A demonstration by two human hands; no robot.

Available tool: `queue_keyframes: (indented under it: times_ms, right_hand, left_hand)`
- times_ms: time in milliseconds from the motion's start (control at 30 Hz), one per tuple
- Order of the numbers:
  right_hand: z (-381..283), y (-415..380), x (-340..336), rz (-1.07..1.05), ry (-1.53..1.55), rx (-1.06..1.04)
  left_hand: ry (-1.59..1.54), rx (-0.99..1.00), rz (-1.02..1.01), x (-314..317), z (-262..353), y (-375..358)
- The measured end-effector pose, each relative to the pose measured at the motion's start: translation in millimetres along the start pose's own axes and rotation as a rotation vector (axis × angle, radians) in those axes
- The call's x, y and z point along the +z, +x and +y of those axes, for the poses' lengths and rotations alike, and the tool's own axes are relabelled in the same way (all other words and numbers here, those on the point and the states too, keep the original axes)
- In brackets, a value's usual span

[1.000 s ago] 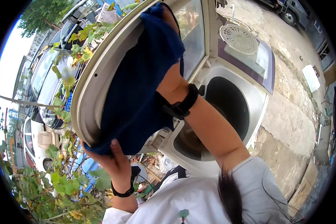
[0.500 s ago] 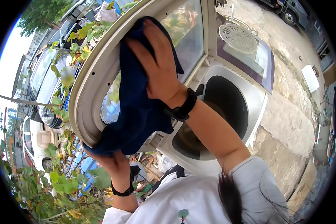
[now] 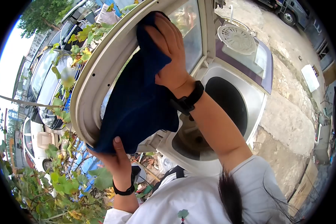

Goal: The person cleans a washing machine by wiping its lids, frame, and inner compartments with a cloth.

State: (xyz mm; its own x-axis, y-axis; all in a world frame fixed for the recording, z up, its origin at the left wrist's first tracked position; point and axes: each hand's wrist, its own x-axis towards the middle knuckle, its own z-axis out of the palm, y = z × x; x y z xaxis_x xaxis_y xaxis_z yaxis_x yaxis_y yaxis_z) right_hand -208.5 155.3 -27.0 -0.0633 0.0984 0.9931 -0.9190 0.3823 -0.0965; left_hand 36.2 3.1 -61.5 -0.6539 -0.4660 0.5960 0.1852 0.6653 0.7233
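Now our right fingers point(image 3: 170, 29) grip the dark-blue fabric cloth point(image 3: 132, 99) higher up the cream plastic lid point(image 3: 86, 104), covering more clear window point(image 3: 106, 101), our left fingers point(image 3: 119, 146) clasping the cloth's lower end

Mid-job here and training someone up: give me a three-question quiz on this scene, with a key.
1. What colour is the cloth against the raised lid? A) white B) dark blue C) red
2. True or false: the tub is fully covered.
3. Fill in: the ____ hand is higher on the cloth.

Key:
1. B.
2. False; its dark inside shows.
3. Right; the right hand is above, the left hand at the lower end.
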Motion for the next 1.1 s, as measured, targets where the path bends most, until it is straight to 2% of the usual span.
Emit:
queue_keyframes:
  times_ms: [33, 133, 200, 267, 333, 400, 467, 567, 700, 800, 900, 1000, 1067, 1100]
  right_hand:
    - [-3, -1, -8, -0.085, 0.018, 0.062]
    - [-22, -24, 8, 0.018, 0.426, 0.253]
    - [-50, -26, 16, 0.001, 0.594, 0.549]
    - [-49, -10, 13, -0.065, 0.403, 0.269]
    - [-48, 0, 3, -0.154, 0.578, 0.307]
    - [-25, -1, 1, -0.196, 0.419, 0.180]
    - [6, 2, 8, -0.051, 0.225, 0.145]
    - [31, 7, 8, -0.005, 0.152, 0.093]
    - [-3, -1, 7, -0.037, 0.171, 0.155]
    - [-37, 4, -7, -0.171, 0.387, 0.186]
    - [4, 7, -14, -0.181, 0.115, 0.021]
    - [8, 2, 2, -0.005, 0.107, 0.120]
    - [-24, -12, 11, -0.095, 0.278, 0.206]
    - [-48, -13, 4, -0.211, 0.366, 0.295]
  left_hand:
    - [-0.048, -0.051, 0.005, 3, 3, -1]
    - [-0.032, 0.038, -0.022, 0, -7, -1]
    - [-0.087, 0.072, -0.032, -8, -8, 5]
    - [-0.065, 0.103, -0.048, -13, -3, 11]
    - [0.027, 0.139, -0.073, -16, 4, 18]
    - [-0.051, 0.119, -0.096, -15, 5, 21]
    - [-0.088, 0.058, -0.106, -15, 6, 18]
    - [-0.117, -0.016, -0.066, -10, 16, 19]
    - [-0.066, 0.022, -0.020, -2, 11, 13]
    - [-0.058, 0.078, -0.001, 1, 6, 16]
    - [-0.118, -0.040, 0.060, 4, 5, 10]
    - [-0.025, 0.057, 0.094, 6, 1, 3]
    - [-0.011, 0.089, 0.101, 13, -8, -1]
    - [-0.011, 0.101, 0.088, 12, -26, -9]
